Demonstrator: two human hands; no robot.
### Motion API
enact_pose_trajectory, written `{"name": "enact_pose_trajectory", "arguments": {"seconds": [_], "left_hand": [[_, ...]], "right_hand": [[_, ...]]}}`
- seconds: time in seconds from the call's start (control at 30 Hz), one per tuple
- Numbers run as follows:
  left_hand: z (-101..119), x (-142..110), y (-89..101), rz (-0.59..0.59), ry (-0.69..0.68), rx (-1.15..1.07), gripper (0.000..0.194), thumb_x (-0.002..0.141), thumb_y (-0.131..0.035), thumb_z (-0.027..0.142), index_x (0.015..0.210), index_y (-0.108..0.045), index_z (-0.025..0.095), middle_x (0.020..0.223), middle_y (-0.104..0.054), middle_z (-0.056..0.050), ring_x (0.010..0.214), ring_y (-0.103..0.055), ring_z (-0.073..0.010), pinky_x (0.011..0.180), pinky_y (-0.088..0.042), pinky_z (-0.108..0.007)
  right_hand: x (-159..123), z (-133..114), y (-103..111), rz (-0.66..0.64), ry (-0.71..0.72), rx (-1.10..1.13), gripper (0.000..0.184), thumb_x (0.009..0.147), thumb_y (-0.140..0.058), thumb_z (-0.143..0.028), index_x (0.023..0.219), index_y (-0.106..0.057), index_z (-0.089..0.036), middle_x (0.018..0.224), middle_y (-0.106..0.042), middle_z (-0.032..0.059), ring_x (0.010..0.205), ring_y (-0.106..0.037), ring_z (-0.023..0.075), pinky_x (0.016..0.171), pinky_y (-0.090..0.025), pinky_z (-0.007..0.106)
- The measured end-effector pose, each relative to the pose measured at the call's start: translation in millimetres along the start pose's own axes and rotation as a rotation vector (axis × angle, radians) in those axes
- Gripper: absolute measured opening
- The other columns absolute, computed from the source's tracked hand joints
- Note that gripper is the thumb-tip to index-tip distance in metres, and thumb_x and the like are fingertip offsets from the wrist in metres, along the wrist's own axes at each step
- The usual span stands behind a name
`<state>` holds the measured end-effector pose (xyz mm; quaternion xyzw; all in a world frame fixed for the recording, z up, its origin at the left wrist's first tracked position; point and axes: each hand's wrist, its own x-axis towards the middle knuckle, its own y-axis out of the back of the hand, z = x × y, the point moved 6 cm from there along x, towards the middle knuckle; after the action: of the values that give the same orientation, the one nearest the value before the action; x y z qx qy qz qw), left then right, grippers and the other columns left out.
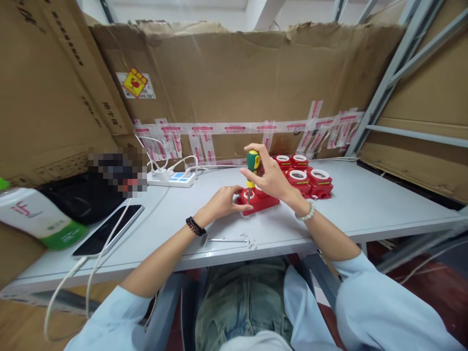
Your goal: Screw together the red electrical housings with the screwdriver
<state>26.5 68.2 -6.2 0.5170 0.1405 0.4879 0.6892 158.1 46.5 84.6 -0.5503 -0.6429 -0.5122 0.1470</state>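
My right hand (269, 175) is wrapped round the green and yellow handle of a screwdriver (252, 162). The screwdriver stands nearly upright, its shaft pointing down at the near left part of a red housing (265, 204) with round white-marked faces. My left hand (222, 202) grips the left end of this housing, thumb along the near side and fingers behind. The housing lies flat on the grey table. Just in front of it, near the table edge, are a thin metal rod (226, 240) and several small whitish pieces (250, 242).
Several red housings with white rings (298, 176) stand behind my right hand. At the back left is a white power strip (171, 179) with plugs and cables. A phone (109, 231) and a white-green bottle (40, 214) lie left. Cardboard (237, 78) walls the back.
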Motion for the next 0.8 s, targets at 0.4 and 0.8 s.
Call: {"name": "enact_pose_trajectory", "arguments": {"seconds": [0.4, 0.8], "left_hand": [[3, -1, 1.7, 0.006, -0.003, -0.001, 0.056, 0.072, -0.07, 0.056, 0.11, -0.065, 0.015, 0.098, -0.073, -0.009, 0.079, -0.068, -0.0238, 0.073, -0.048, -0.031], [4, -1, 2.3, 0.025, -0.014, -0.025, 0.044, 0.072, -0.071, 0.053, 0.094, -0.065, 0.015, 0.081, -0.07, -0.007, 0.075, -0.064, -0.0232, 0.073, -0.049, -0.033]], "right_hand": [[1, -1, 4, -0.172, -0.016, 0.206, 0.042, 0.082, -0.064, -0.031, 0.12, -0.046, -0.024, 0.084, -0.053, -0.002, 0.073, -0.061, 0.0131, 0.066, -0.054, 0.027], [-8, -23, 4, 0.056, -0.054, 0.402, 0.042, 0.081, -0.066, -0.039, 0.114, -0.043, -0.028, 0.084, -0.054, -0.0011, 0.069, -0.062, 0.0149, 0.061, -0.057, 0.03]]}}
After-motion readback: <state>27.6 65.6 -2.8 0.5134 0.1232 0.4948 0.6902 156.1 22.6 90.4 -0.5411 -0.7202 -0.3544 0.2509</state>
